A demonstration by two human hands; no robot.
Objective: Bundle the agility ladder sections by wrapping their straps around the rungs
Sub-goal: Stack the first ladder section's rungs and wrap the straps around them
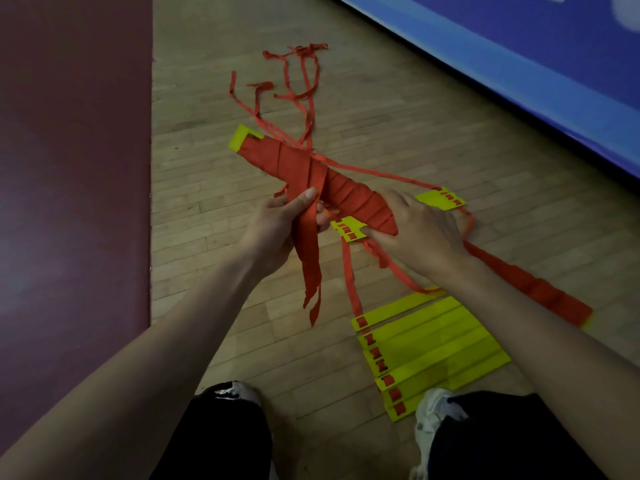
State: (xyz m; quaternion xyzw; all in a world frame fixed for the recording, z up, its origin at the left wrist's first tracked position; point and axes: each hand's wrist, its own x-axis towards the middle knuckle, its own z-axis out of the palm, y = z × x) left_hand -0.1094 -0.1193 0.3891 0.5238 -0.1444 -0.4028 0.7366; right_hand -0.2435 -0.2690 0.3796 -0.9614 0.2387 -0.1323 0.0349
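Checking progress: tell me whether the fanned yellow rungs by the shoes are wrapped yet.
No, the yellow rungs lie fanned out bare on the floor.

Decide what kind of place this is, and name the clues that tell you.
Probably a sports hall or gym: a wooden strip floor, a dark red mat beside it, a blue padded edge, and yellow ladder rungs laid out on the floor.

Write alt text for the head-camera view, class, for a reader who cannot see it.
Two bare hands hold a bundle of yellow ladder rungs wrapped in red strap: the left hand pinches loose strap ends, the right hand steadies the bundle's near end. Unwrapped yellow rungs lie on the wooden floor below, beside a second wrapped bundle.
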